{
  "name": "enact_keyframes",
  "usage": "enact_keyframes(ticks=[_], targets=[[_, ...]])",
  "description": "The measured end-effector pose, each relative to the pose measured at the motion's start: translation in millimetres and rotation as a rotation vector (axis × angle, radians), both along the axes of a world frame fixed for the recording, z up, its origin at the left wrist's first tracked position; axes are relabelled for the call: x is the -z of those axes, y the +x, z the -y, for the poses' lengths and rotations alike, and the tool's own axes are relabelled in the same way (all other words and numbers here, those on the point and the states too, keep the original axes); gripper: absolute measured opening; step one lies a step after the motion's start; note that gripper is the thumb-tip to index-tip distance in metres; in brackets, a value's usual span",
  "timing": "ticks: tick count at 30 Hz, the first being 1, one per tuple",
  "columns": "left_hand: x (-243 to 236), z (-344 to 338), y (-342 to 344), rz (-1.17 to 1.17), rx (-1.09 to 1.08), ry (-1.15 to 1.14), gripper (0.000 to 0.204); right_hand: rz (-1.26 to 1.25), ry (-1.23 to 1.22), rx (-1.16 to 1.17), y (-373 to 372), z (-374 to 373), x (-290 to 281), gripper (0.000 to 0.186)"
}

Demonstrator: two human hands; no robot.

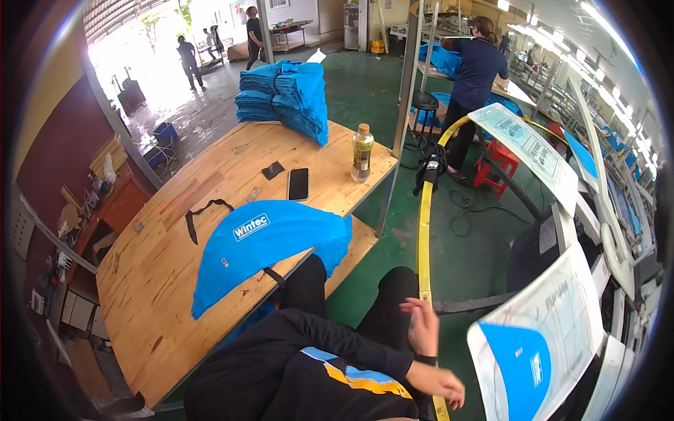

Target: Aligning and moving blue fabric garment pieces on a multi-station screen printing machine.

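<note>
My left arm crosses my lap in a dark sleeve. My left hand (437,385) lies over my right wrist, fingers loosely stretched, holding nothing visible. Just above it, my right hand (424,327) is raised with its fingers loosely apart and empty. It wears a dark band at the wrist and is close to the yellow curved rail (424,242). Right of my hands is a white printing board (562,309) with a blue fabric piece (516,368) on it. To the left, a blue curved fabric piece (270,242) drapes over the edge of the wooden table (154,295).
On the table are a stack of folded blue fabric (284,98), a bottle (361,154), a phone (298,184) and a black strap (203,214). Another board (526,144) stands farther along the rail. A person (477,70) works beyond, near a red stool (498,168).
</note>
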State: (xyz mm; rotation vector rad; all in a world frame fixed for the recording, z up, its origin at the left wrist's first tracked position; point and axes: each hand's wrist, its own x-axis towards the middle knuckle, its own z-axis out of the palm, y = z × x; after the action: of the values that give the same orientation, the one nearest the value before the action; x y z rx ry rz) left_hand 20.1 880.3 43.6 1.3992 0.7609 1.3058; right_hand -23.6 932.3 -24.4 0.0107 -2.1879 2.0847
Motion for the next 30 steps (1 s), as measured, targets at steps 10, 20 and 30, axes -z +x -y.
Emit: enact_keyframes(ticks=[10,20,30], targets=[[29,-108,-148,-0.79,-0.964,0.155,0.027,0.143,1.049,1.072,141,-192,-27,0.026],[128,-150,-253,-1.398,-1.163,-0.152,0.06,0.731,1.441,1.286,197,-220,52,0.038],[108,-171,-271,-1.292,-1.253,-0.229,0.037,0.715,1.097,1.57,185,-209,11,0.029]])
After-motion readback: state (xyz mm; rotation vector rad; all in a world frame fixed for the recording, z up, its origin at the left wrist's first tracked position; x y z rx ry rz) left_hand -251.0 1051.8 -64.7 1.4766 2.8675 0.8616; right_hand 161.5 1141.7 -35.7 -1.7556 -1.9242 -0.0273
